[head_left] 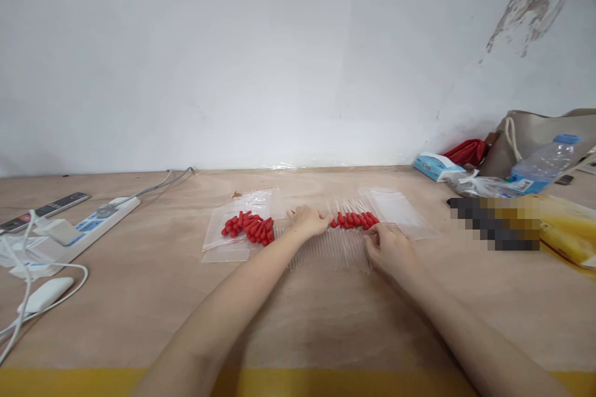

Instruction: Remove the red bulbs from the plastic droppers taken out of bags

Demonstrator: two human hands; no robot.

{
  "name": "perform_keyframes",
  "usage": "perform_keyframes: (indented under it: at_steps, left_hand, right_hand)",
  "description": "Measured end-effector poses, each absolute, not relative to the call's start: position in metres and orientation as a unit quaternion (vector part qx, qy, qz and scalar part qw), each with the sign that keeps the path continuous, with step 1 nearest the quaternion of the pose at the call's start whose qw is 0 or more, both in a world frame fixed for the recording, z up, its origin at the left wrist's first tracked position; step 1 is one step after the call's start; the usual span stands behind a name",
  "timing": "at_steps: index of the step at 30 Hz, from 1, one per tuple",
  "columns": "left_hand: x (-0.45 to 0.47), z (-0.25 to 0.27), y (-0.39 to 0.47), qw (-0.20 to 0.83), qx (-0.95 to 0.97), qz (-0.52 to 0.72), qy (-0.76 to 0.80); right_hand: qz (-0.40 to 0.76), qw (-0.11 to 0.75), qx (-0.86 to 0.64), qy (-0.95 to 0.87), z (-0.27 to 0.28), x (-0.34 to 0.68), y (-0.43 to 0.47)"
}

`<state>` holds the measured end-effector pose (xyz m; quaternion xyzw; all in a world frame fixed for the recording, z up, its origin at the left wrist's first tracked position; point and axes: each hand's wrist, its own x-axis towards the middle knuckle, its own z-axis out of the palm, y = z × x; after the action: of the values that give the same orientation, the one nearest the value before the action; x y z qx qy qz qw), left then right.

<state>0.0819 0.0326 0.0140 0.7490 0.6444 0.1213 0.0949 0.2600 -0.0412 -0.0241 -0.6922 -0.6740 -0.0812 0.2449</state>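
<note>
A row of clear droppers with red rubber bulbs (356,220) lies between my hands, their thin tips pointing away. In front of it are several clear glass or plastic tubes (328,251), side by side. My left hand (305,221) is over the left part of the tubes, thumb stretched to the leftmost red bulb and apart from the fingers. At the row's right end my right hand (391,249) has thumb and fingers drawn together; what is between them is hidden. A pile of red bulbs (249,226) lies left of my left hand, on clear zip bags (223,255).
Another clear bag (398,208) lies behind my right hand. To the left are a power strip (79,242), white cables and a remote (51,208). A tissue pack (437,166), a plastic bottle (542,164) and a yellow bag (565,229) lie right. A wall (288,74) borders the table.
</note>
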Motion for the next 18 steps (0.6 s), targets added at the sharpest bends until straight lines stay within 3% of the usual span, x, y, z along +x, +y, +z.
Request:
perform_keyframes:
  at_steps: [9,18]
  left_hand:
    - [0.105,0.005,0.057,0.168,0.683,0.074,0.707]
    - [0.100,0.013,0.054,0.165,0.688,0.113,0.698]
  right_hand:
    - [0.014,0.165,-0.715,-0.679,-0.019,0.261,-0.039]
    - [0.013,0.209,-0.711,-0.672,-0.020,0.265,-0.037]
